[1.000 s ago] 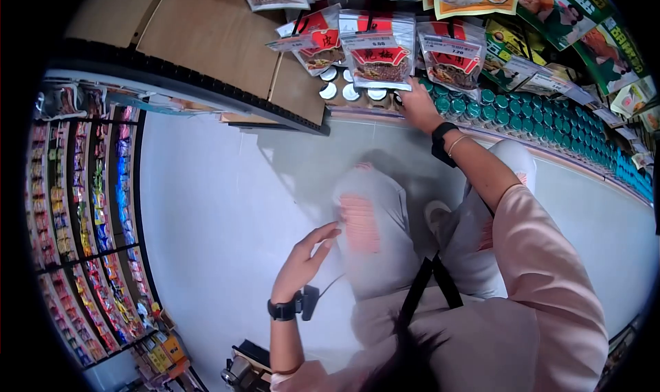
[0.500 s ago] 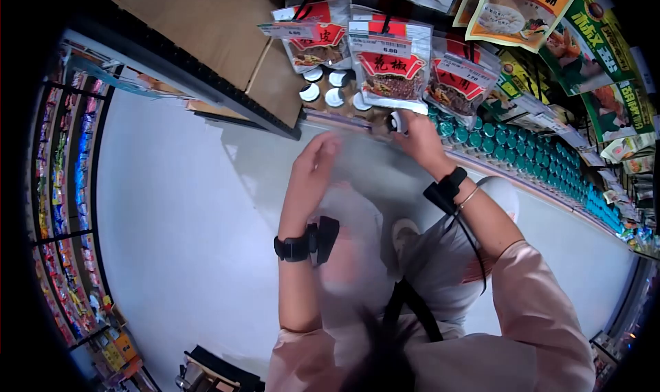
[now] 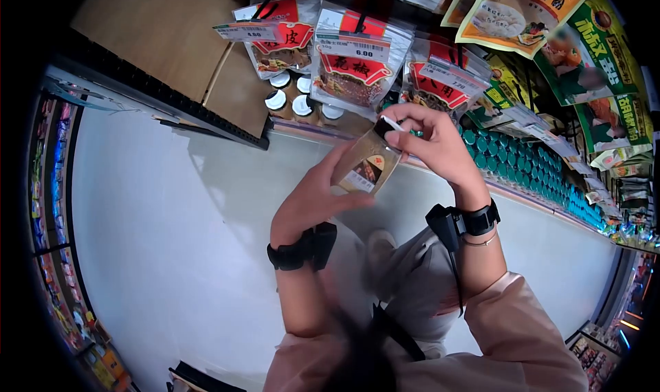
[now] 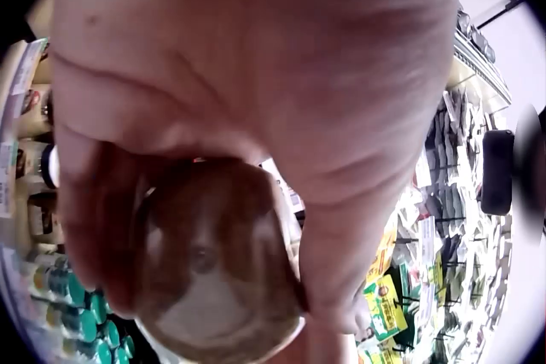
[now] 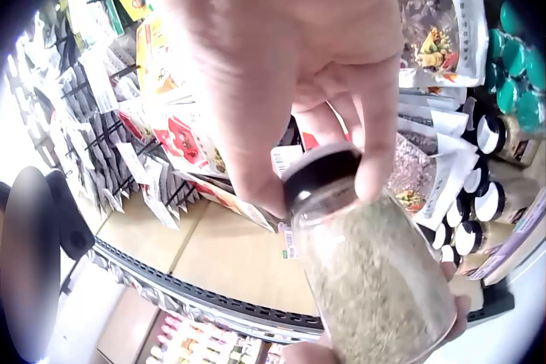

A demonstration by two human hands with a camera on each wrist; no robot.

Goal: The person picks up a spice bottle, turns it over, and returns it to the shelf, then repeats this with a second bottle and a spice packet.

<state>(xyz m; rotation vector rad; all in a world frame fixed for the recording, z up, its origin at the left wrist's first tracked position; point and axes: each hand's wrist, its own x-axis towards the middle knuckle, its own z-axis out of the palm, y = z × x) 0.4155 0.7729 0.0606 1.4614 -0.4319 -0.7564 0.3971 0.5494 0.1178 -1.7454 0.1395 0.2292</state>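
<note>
A clear spice jar (image 3: 368, 170) of tan powder is tilted in front of the shelf, its printed label facing up in the head view. My right hand (image 3: 445, 148) pinches its black cap (image 5: 321, 180) between thumb and fingers. My left hand (image 3: 308, 203) holds the lower part of the jar, thumb on one side and fingers on the other. In the left wrist view the round base (image 4: 209, 270) of the jar shows between thumb and fingers. Similar jars with white-topped caps (image 3: 302, 105) stand on the low shelf behind.
Hanging bags of spices (image 3: 357, 65) with price tags overhang the low shelf. Rows of green-capped jars (image 3: 512, 155) run along it to the right. A bare wooden shelf (image 3: 155, 38) is at the upper left, and pale floor (image 3: 165, 254) lies below.
My right hand has lifted the jar out from the shelf and brought it nearer. The left hand has moved from beside my knee up to the jar and taken hold of it.
</note>
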